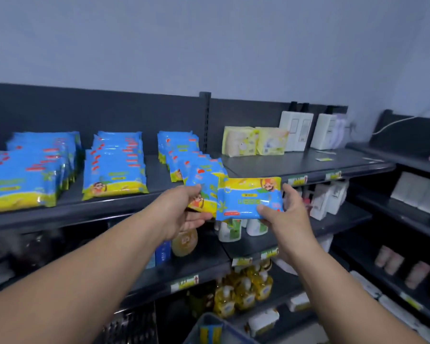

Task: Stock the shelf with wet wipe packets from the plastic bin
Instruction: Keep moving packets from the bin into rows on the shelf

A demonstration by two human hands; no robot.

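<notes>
Bin [195, 330] low, below the shelf [296, 162]. At the shelf's front edge my left grip [181, 212] pinches a packet [204, 191]; my right grip [284, 216] clasps a second packet [248, 198]. Light, soft, slick film, I reckon: hold the edges.

We see blue-and-yellow plastic wipe packets [114, 175] with a monkey print, a dark grey metal shelf [296, 162], pale yellow soft packs [238, 144].

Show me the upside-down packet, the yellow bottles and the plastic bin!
upside-down packet [248, 199], head view, middle of its blue front.
yellow bottles [243, 292], head view, body of one bottle.
plastic bin [196, 330], head view, its left wall.
</notes>
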